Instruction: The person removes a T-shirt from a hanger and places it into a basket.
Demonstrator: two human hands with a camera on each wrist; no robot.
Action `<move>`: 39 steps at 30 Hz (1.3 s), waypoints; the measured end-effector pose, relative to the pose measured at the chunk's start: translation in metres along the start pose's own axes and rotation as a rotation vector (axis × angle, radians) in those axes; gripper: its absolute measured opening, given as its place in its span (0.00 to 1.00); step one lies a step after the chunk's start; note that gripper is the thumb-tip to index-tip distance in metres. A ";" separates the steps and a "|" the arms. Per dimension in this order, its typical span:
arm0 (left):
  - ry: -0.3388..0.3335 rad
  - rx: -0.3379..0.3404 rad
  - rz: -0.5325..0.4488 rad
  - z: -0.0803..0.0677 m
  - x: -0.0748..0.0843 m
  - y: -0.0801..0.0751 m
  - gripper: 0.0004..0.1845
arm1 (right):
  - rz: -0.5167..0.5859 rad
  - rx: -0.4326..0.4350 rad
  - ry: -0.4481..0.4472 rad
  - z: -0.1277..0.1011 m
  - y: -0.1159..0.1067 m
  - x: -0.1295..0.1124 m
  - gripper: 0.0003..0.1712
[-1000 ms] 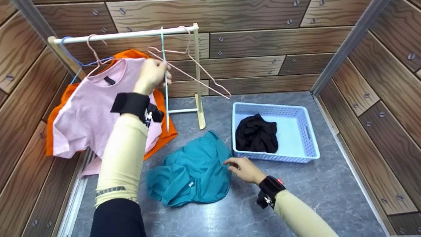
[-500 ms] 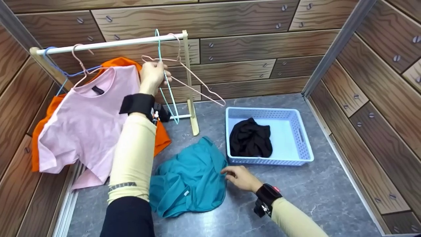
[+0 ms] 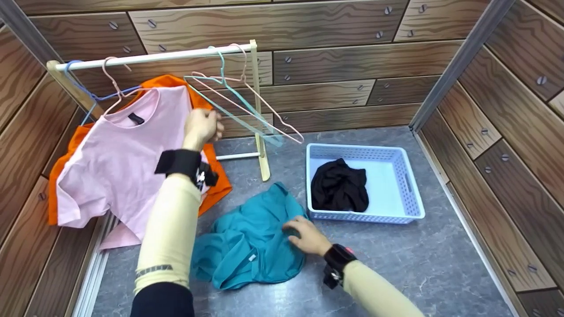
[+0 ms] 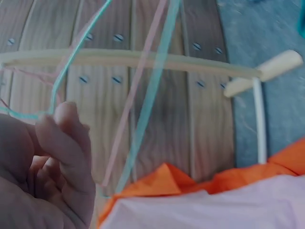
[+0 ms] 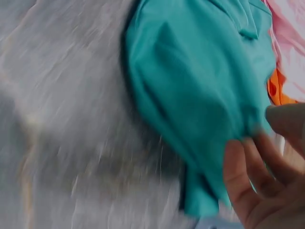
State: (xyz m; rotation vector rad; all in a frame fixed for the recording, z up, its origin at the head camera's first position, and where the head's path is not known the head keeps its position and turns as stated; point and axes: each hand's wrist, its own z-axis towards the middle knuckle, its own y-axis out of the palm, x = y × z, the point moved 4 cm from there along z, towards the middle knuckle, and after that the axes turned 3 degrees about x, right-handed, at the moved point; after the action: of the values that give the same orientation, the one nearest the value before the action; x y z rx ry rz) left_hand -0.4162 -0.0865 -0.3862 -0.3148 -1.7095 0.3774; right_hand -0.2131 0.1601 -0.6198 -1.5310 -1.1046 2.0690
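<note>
A teal wire hanger (image 3: 246,105) hangs from the rack's rail, its lower right end blurred. Just left of and below it is my left hand (image 3: 202,125), fingers loosely bent and holding nothing. In the left wrist view the fingertips (image 4: 66,112) look close to the hanger's wire, but contact cannot be told. My right hand (image 3: 307,235) hovers at the right side of a crumpled teal garment (image 3: 253,246) with a small white tag. In the right wrist view its fingers (image 5: 238,167) are loosely spread over the cloth, without a visible grip.
The drying rack (image 3: 154,57) also bears a pink hanger (image 3: 273,110), a pink T-shirt (image 3: 136,167) on another pink hanger, and an orange garment (image 3: 216,193) behind it. A light blue basket (image 3: 396,215) holds a black garment (image 3: 339,187). Wood-patterned walls enclose the grey floor.
My left hand has let go of the teal hanger and dropped lower; the hanger has swung round, its right end out to the right. My right hand has moved left over the teal garment.
</note>
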 end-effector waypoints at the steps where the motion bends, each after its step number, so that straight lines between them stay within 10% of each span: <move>1: -0.015 -0.020 -0.003 -0.003 -0.008 -0.001 0.16 | -0.022 -0.003 0.021 0.003 0.006 -0.003 0.23; 8: -0.036 -0.140 0.136 -0.021 -0.051 0.005 0.17 | -0.330 -0.215 0.161 0.009 0.048 -0.013 0.36; 15: 0.091 -0.184 0.512 -0.040 -0.083 0.018 0.19 | -0.488 -0.109 0.163 0.011 0.032 0.004 0.15; 18: 0.108 -0.219 0.622 -0.051 -0.100 0.022 0.19 | -0.441 -0.135 0.272 0.016 0.020 0.008 0.21; 26: -0.008 -0.296 0.542 -0.070 -0.139 0.037 0.20 | -0.379 -0.267 0.427 0.013 0.048 -0.008 0.53; 39: -0.014 -0.337 0.522 -0.082 -0.149 0.049 0.20 | -0.427 -0.205 0.233 0.014 0.057 -0.012 0.11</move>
State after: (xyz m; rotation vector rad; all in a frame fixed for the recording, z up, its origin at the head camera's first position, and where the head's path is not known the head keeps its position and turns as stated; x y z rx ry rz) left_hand -0.3108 -0.0975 -0.5277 -1.0174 -1.6884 0.4679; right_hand -0.2117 0.1101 -0.6525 -1.4261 -1.4362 1.4958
